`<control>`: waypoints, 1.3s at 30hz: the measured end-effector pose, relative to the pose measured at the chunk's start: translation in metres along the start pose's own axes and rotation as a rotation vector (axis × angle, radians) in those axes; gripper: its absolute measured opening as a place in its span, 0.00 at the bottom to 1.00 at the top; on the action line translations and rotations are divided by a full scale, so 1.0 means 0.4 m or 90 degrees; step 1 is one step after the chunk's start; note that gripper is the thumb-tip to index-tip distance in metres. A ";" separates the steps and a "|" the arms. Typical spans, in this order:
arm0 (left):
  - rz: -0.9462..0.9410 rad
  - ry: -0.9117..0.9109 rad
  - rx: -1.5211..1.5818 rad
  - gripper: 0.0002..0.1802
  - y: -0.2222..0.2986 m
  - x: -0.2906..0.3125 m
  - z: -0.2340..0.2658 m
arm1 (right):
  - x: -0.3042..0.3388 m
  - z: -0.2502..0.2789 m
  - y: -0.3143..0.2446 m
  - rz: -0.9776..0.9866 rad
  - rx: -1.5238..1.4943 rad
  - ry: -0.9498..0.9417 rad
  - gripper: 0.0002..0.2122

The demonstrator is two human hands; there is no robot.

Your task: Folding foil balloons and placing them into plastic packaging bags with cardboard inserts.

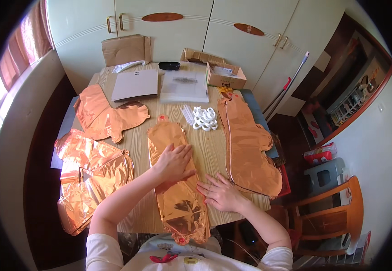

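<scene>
A flat, rose-gold foil balloon point(171, 140), folded into a long strip, lies in front of me and hangs slightly over the table's near edge. My left hand point(174, 163) presses on its middle with the palm down and the fingers stretched out. Along the strip's right edge rests my right hand point(220, 193), its fingers spread and touching the foil and the tabletop. More flat foil balloons surround it: one at the upper left point(110, 115), a shiny crumpled one at the lower left point(90, 178), and a long one at the right point(248, 144).
Beyond the strip sit several white ribbon rolls point(205, 118) beside clear plastic straws point(187, 114). Farther back are a grey-white flat board point(135, 85), a clear plastic packet point(184, 87), a black object point(169, 66) and a cardboard box point(226, 77). A wooden chair point(354, 212) stands at right.
</scene>
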State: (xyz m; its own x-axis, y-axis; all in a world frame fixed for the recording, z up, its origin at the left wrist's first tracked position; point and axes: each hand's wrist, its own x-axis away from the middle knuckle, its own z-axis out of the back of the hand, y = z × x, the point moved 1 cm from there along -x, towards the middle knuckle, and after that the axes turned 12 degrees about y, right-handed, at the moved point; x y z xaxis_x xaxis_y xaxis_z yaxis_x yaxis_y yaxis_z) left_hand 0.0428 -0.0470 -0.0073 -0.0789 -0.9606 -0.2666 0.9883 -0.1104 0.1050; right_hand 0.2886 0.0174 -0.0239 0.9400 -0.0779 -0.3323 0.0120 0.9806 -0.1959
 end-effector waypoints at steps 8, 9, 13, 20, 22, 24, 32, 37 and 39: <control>0.031 0.043 -0.099 0.52 -0.109 -0.072 -0.041 | 0.002 -0.001 -0.006 0.006 0.005 0.021 0.24; 0.034 0.049 -0.101 0.52 -0.122 -0.083 -0.044 | 0.003 -0.001 -0.006 0.009 0.010 0.021 0.24; 0.083 0.071 -0.083 0.38 -0.264 -0.168 -0.027 | 0.004 0.003 -0.007 0.001 0.015 0.009 0.26; 0.278 0.176 -0.256 0.25 -0.648 -0.224 0.049 | 0.001 0.016 -0.005 -0.004 0.025 -0.028 0.27; 0.306 0.048 -0.190 0.23 -0.686 -0.218 0.076 | -0.001 0.014 -0.002 0.003 0.027 -0.027 0.27; 0.269 0.006 -0.158 0.20 -0.719 -0.207 0.082 | -0.005 0.011 -0.004 0.007 0.022 -0.030 0.27; 0.166 0.091 -0.189 0.06 -0.724 -0.204 0.117 | -0.007 0.016 -0.004 0.002 0.017 -0.033 0.26; 0.007 0.307 -0.235 0.04 -0.502 -0.181 0.182 | -0.002 0.019 -0.004 -0.006 0.012 -0.024 0.26; -0.078 0.375 -0.275 0.06 -0.370 -0.129 0.167 | -0.007 0.013 -0.007 0.001 0.005 -0.016 0.26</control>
State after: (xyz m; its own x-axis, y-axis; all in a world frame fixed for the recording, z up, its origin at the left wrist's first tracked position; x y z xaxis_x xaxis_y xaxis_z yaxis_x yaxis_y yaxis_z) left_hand -0.1083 0.0020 0.0551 -0.2299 -0.6386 -0.7344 0.9494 0.0188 -0.3135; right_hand 0.2876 0.0157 -0.0175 0.9483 -0.0712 -0.3094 0.0125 0.9821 -0.1879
